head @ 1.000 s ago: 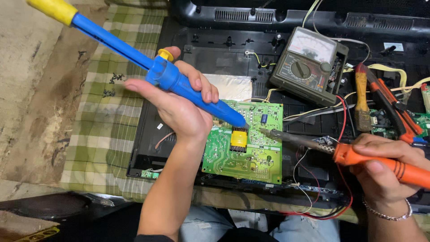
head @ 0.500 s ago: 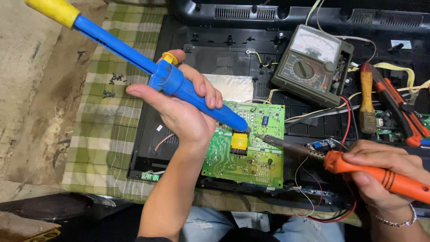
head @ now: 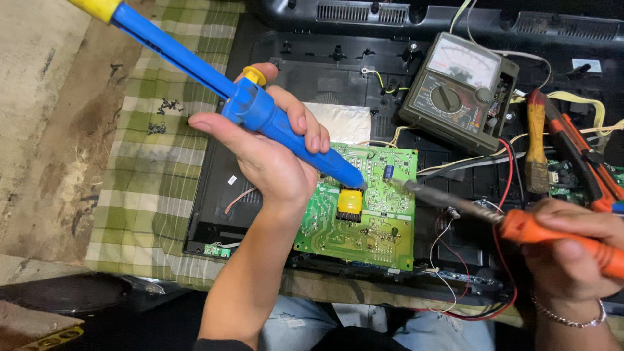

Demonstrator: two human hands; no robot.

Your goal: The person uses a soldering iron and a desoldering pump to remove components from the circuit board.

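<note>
Since a second ago the orange-handled soldering iron [head: 559, 237] has drawn back toward the right edge of the frame, its tip now just clear of the green circuit board [head: 364, 208] at centre; the blue desoldering pump [head: 260, 117] has barely shifted, its nozzle still pressed beside the yellow component [head: 349, 203]. That suggests the joint was heated and the pump is taking over. The left hand [head: 273, 153] is clenched round the pump, the right hand [head: 572, 253] round the iron. Counted: one board, one pump, one iron, one multimeter [head: 458, 91] at upper right, one yellow component.
</note>
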